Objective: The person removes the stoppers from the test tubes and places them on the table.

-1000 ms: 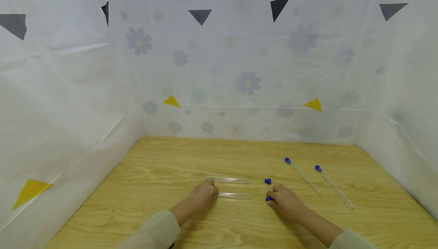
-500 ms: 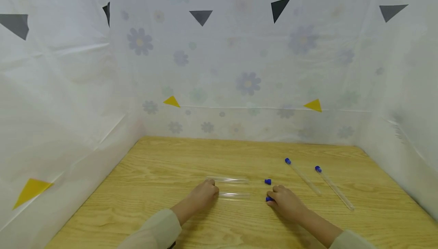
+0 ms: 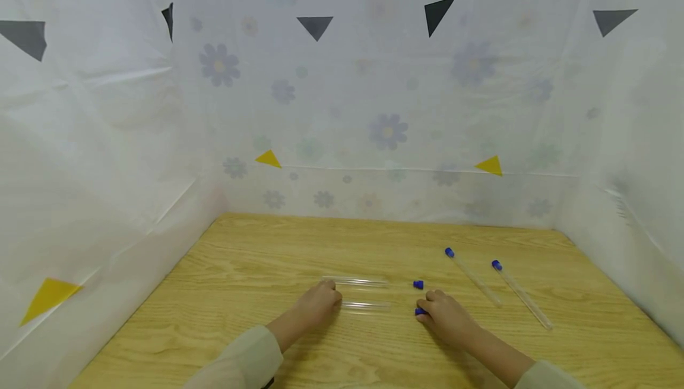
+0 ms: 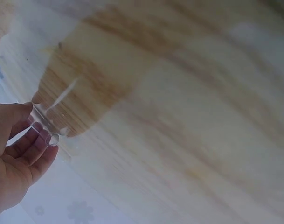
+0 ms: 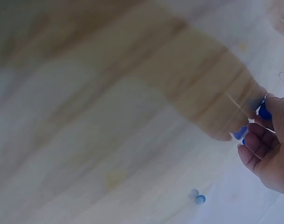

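Note:
My left hand point(image 3: 319, 304) holds the left end of the nearer clear test tube point(image 3: 366, 305), which lies crosswise on the table. In the left wrist view, thumb and fingers sit around the rounded end of this tube point(image 4: 45, 120). A second uncapped test tube point(image 3: 355, 281) lies parallel just behind it. To the right, my right hand point(image 3: 447, 316) pinches a blue cap point(image 3: 420, 312) down at the table; the right wrist view shows that cap point(image 5: 265, 111) between thumb and finger. Another loose blue cap point(image 3: 418, 284) lies just behind, its narrow plug pointing left.
Two test tubes with blue caps, one point(image 3: 475, 277) and another point(image 3: 523, 295), lie slanted at the right, caps toward the back. The wood-grain table point(image 3: 267, 246) is walled by white sheeting point(image 3: 342, 104) at the back and both sides.

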Available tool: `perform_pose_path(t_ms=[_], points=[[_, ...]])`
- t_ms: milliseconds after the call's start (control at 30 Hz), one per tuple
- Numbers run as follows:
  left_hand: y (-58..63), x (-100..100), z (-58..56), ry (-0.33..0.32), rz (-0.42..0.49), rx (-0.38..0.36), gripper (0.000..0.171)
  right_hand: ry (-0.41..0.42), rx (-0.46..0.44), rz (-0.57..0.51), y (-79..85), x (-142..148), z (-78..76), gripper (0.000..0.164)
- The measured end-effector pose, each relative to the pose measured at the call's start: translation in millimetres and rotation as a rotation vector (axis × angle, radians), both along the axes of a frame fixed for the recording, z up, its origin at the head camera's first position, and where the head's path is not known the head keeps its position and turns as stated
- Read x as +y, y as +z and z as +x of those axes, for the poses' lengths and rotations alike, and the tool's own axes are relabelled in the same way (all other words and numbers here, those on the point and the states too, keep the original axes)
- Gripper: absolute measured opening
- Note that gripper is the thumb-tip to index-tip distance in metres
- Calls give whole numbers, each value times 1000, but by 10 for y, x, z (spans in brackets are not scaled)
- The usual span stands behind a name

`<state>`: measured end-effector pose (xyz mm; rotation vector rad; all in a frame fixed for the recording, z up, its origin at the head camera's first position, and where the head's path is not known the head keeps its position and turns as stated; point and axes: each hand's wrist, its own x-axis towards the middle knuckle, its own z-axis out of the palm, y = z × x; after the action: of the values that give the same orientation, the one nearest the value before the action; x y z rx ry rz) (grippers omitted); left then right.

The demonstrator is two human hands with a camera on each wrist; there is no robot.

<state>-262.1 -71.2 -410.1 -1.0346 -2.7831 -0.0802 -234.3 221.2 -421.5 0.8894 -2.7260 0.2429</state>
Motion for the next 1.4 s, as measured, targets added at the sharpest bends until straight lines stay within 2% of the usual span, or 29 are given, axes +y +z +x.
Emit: perform_pose_path(t_ms=[200,400,1033,1400], points=[[-3,2,1,9,41,-37,14,8,19,-7,-17,10,4,20],[-11,11,-4,11,53,-27,5,5,17,-2,-18,8,7,20],[-37,7,-32,31,66,-48,6,3,16,3,-30,10,-5,20],[-28,-22,-10,-2,54,-29,4,18,39,1,-47,12,0,18]])
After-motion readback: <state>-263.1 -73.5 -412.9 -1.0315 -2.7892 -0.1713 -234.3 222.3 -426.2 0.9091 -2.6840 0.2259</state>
